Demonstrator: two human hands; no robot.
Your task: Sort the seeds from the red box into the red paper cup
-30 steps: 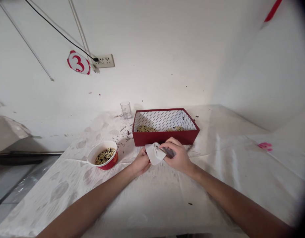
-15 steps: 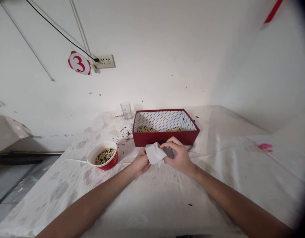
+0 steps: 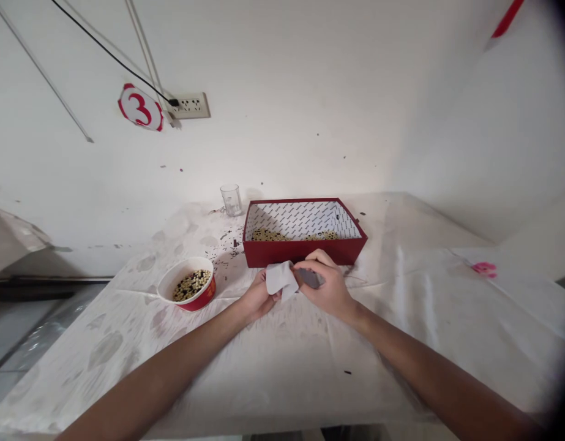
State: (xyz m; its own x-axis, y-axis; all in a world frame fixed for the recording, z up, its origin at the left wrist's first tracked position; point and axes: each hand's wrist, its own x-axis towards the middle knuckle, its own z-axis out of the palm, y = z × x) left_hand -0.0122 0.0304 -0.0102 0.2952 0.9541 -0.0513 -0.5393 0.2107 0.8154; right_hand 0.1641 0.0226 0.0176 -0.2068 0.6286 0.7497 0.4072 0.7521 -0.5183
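White tissue (image 3: 278, 278) is pinched in your left hand (image 3: 257, 299) and pressed to the small dark object (image 3: 311, 279) your right hand (image 3: 327, 289) grips, just in front of the red box (image 3: 305, 252). You seem mid-wipe; more rubbing calls for a steady right-hand hold so it does not slip.

Crumpled white tissue (image 3: 278, 279) against a dark grey object (image 3: 311, 279)
The tissue sits at the object's 9 o'clock, touching it, partly folded over.
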